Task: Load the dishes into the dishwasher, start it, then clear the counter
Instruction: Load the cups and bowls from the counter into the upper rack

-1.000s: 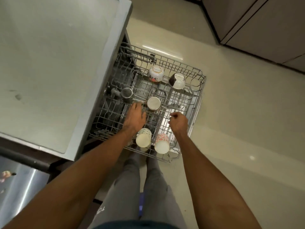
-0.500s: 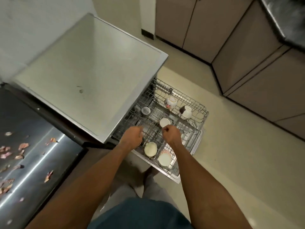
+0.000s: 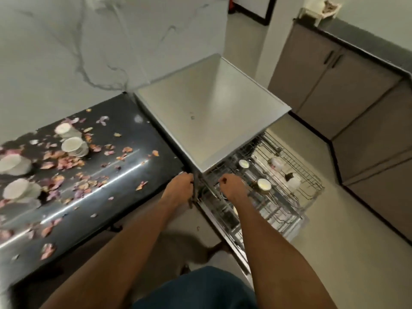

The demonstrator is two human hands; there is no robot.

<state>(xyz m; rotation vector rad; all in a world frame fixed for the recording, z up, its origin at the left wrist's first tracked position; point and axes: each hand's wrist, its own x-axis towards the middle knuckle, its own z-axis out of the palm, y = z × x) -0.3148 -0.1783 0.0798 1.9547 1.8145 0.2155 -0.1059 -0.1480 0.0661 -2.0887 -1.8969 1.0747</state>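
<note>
A view from above onto a kitchen corner. At the left, a dark glossy tabletop (image 3: pixel 124 152) carries scattered pink and orange petals (image 3: pixel 66 161) and several stacks of pale dishes (image 3: pixel 73 146), one of them at the far left edge. Right of the tabletop stands the dishwasher (image 3: pixel 209 112), its flat grey top bare. The person's left hand (image 3: pixel 179 186) sits at the near corner where tabletop and dishwasher meet, fingers curled round the dark front edge there. Just to its right, the right hand (image 3: pixel 233 186) is closed into a loose fist over the near left part of the pulled-out wire rack (image 3: pixel 307 172); whether it holds a wire cannot be told. The rack juts out over the pale floor (image 3: pixel 334 253) and holds cups: a steel cup (image 3: pixel 244 163) near the machine, a pale-bottomed cup (image 3: pixel 264 185) close to the right hand, a white patterned cup (image 3: pixel 276 163) farther back, and a brown-and-white cup (image 3: pixel 293 178) to the right. Grey cabinets (image 3: pixel 330 85) line the far right wall.
</note>
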